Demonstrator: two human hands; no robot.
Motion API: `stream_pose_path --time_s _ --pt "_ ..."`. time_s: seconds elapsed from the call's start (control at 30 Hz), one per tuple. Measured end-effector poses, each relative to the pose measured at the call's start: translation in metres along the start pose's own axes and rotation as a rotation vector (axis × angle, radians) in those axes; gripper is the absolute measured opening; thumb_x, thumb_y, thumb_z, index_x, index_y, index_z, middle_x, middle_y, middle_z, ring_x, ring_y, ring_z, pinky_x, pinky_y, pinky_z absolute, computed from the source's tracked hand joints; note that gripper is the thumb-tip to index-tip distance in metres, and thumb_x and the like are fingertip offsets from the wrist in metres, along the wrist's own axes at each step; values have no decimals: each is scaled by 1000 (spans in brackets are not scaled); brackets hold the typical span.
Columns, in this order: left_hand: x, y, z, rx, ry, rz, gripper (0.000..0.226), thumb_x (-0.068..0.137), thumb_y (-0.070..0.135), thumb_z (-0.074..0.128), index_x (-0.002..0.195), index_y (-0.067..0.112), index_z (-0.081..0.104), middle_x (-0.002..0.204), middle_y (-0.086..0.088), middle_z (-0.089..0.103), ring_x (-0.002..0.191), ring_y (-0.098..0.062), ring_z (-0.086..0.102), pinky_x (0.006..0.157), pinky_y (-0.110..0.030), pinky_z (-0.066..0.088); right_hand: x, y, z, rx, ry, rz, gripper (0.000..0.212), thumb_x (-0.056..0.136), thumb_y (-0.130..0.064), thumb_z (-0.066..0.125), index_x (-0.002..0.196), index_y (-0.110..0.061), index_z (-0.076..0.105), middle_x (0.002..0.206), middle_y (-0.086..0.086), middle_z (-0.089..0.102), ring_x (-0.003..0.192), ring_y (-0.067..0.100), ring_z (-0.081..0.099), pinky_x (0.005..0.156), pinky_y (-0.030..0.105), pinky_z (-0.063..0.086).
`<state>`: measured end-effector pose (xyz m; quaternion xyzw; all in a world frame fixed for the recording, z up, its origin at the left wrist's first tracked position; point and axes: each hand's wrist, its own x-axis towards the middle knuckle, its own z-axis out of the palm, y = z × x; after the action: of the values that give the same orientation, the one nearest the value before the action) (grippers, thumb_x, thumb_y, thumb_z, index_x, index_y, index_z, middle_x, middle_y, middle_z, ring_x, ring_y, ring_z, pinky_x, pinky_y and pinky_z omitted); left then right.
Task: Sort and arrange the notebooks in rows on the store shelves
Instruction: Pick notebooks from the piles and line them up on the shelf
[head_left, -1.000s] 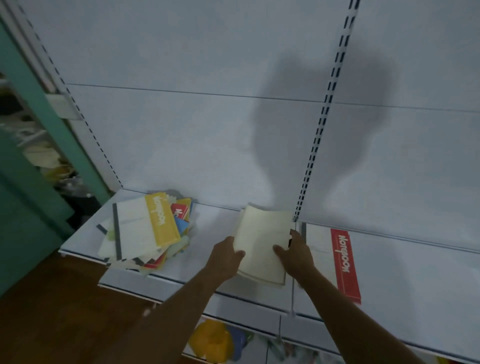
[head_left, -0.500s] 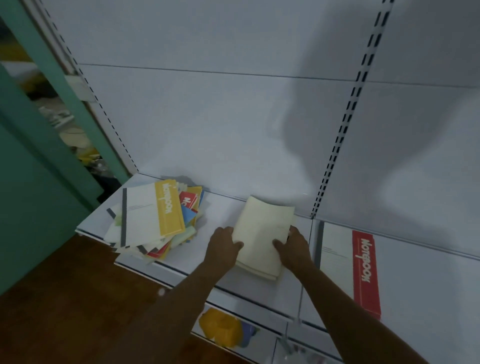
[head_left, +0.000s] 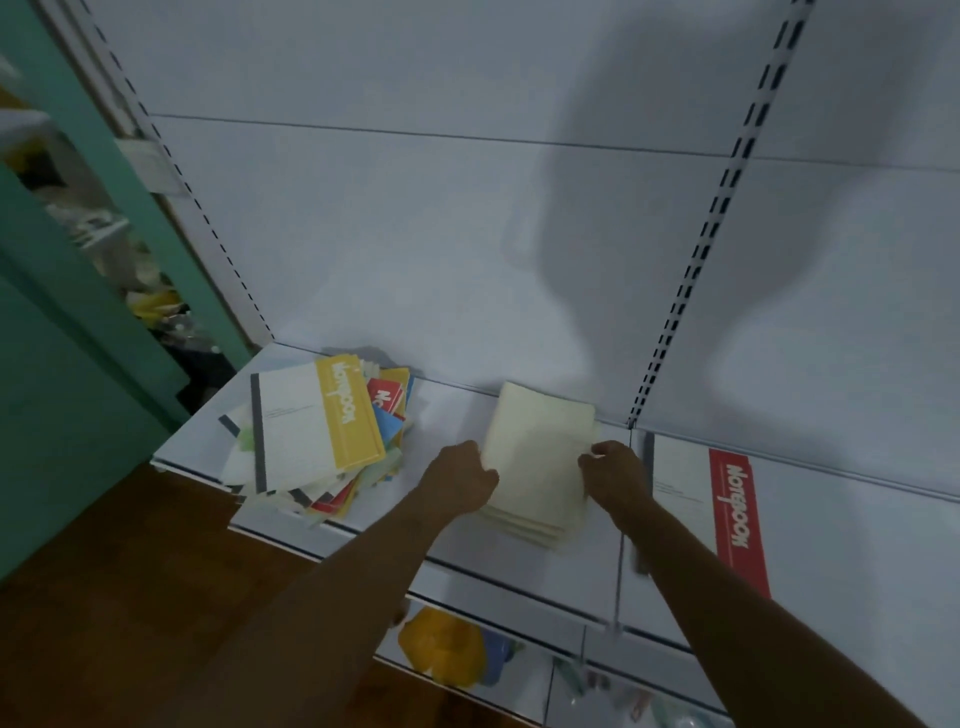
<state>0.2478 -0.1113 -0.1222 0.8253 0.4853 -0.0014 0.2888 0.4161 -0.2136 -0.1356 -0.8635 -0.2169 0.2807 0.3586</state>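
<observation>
Centre frame, low: left hand (head_left: 462, 480) fingers and right hand (head_left: 615, 475) fingers curl on side edges of cream notebook stack (head_left: 537, 462), flat on white shelf (head_left: 457, 415). Left of stack: jumbled notebook heap (head_left: 317, 431), apparently unsorted. Right: red notebook (head_left: 727, 514), alone. Judgement: early, most sorting remains.

Dim bluish light, soft shadow, blurred edges

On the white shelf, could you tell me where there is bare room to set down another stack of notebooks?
Free: the shelf strip between the messy pile and the cream stack, and the stretch right of the red notebook. Crowded: the left end under the pile, and the middle, where left hand and right hand hold the stack.
</observation>
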Motion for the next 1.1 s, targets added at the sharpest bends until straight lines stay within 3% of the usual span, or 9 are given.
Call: stream_pose_path --time_s 0.1,0.17,0.27,0.4,0.5,0.63,0.83,1.1 --pt "-3 0 -20 64 89 25 45 92 33 51 129 8 47 129 -14 56 117 -30 55 94 -34 45 -5 -22 2 -54 64 -63 42 90 -18 54 129 -4 48 125 14 57 104 27 58 87 29 46" --pt "-4 -2 -41 48 176 32 38 92 33 51 124 11 52 125 -12 59 115 -28 56 91 -32 45 -8 -44 11 -59 70 -128 41 88 -19 55 127 -8 50 119 14 61 103 28 61 89 34 49" --pt "-11 -18 -81 -10 302 -19 33 93 32 49 121 15 55 123 -9 60 114 -28 56 90 -32 44 -20 -84 37 -62 -29 -222 30 89 -22 54 115 -10 59 106 12 66 97 28 63 84 33 48" --pt "-18 -68 -127 -50 403 -175 34 93 33 49 121 13 51 123 -10 56 114 -30 55 90 -36 45 -40 -135 89 -80 -191 -346 27 91 -23 53 110 -9 66 112 11 68 104 26 62 89 30 46" --pt "-26 -112 -145 -23 396 -311 44 92 31 51 126 5 44 130 -15 50 122 -31 48 96 -39 44 -55 -161 128 -157 -247 -420 33 94 -29 51 118 -10 63 123 10 62 114 27 57 92 28 41" --pt "-35 -152 -150 -21 349 -435 49 88 32 56 127 4 45 132 -17 49 123 -32 46 94 -41 47 -65 -175 170 -245 -252 -426 34 94 -29 46 112 -4 61 117 15 62 111 32 57 88 28 42" --pt "-27 -161 -152 -128 300 -348 48 83 33 65 119 2 55 119 -15 61 111 -30 59 88 -34 52 -76 -183 193 -352 -120 -334 44 88 -34 48 117 -3 57 117 18 56 108 33 55 89 35 47" --pt "-18 -150 -150 -346 233 -279 35 85 23 64 111 0 61 116 -16 63 107 -32 60 82 -32 50 -84 -172 182 -102 -87 -192 37 94 -30 46 118 -3 52 119 14 58 109 30 56 86 33 44"
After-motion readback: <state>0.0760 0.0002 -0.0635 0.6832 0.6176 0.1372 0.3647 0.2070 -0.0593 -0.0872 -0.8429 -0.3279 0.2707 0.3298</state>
